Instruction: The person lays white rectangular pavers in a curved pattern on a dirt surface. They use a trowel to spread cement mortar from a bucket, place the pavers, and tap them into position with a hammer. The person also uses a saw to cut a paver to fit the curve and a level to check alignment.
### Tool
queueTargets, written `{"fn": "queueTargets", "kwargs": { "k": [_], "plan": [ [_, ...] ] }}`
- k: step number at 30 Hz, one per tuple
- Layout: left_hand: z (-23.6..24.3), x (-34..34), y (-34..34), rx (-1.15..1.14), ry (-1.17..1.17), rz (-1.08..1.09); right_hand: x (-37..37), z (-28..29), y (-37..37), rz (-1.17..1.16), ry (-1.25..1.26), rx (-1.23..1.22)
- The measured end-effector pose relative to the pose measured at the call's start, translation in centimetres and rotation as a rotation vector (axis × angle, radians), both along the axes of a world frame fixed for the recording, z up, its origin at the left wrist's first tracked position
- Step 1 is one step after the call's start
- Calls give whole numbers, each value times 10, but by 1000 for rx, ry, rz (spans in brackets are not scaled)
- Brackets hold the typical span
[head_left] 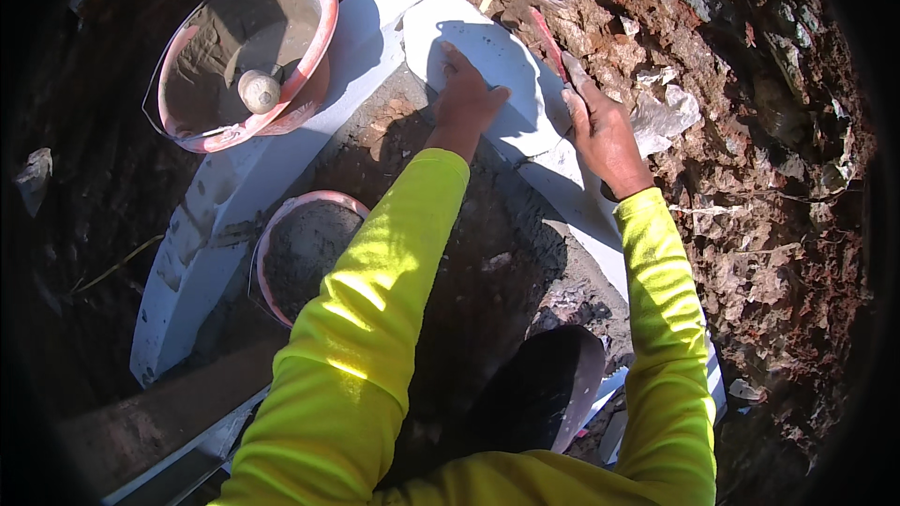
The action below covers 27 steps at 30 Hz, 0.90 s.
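Observation:
My left hand (463, 98) lies on the top of a white lightweight block (487, 49), thumb spread away from the fingers and nothing held. My right hand (605, 134) is at the block's right edge, fingers closed around a slim red tool (546, 42). The tool's far end lies against the soil, and its kind is hard to make out. This block sits at the corner of a low wall, where a white block row (572, 189) runs toward me on the right. Another white row (211, 225) runs down to the left.
A pinkish bucket (323, 9) of grey mortar stands on the left row, a round-knobbed tool handle (259, 91) inside it. A smaller bucket (270, 267) sits within the corner. Rough soil (759, 187) rises on the right, with a crumpled plastic scrap (666, 119).

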<state>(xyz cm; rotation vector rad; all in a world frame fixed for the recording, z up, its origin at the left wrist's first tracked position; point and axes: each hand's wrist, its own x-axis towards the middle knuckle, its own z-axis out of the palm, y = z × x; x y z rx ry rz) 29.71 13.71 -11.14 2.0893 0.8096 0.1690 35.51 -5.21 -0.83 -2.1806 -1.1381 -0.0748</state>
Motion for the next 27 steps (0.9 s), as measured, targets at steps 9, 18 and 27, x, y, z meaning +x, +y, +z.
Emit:
{"fn": "queueTargets", "kwargs": {
  "k": [9, 18, 27],
  "plan": [
    [10, -1, -1, -21, -45, 0, -2, -13, -20, 19, -125, 49],
    [8, 1, -4, -10, -16, 18, 16, -15, 23, 40, 41, -356],
    [11, -2, -2, -106, 11, 11, 27, -22, 59, 40, 13, -213]
  ]
}}
